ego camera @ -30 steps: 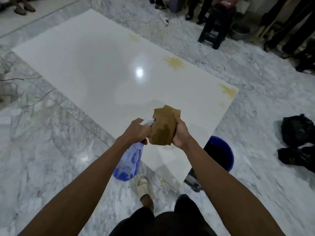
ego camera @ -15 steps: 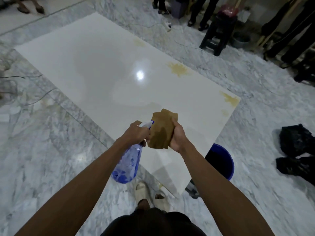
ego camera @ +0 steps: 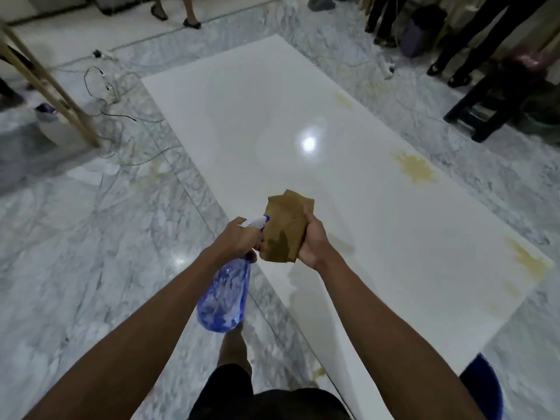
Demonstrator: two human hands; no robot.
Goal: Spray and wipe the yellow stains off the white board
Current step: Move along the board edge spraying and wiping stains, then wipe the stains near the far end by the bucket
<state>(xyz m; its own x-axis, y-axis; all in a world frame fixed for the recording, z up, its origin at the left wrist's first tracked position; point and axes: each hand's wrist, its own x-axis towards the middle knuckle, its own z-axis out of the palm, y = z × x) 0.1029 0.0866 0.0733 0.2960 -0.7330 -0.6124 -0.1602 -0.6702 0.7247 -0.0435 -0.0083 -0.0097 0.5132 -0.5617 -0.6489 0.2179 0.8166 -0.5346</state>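
Large glossy white rectangular board (ego camera: 272,122): lies flat on the grey-veined marble floor (ego camera: 91,237), bearing yellow stains (ego camera: 414,168) along its right edge, the largest mid-edge, another near the right corner, a faint one farther off. Translucent blue plastic spray bottle (ego camera: 222,295) with white nozzle: gripped round the trigger head by the left hand (ego camera: 239,241), nozzle aimed at the folded brown cloth (ego camera: 286,227), partly darkened as if wet, clutched in the right hand (ego camera: 313,242); both hands held together above the board's near edge. Surroundings: tangled cables (ego camera: 112,98) on the floor left, dark blue bucket (ego camera: 483,386) lower right, bystanders' legs (ego camera: 472,34) beyond.
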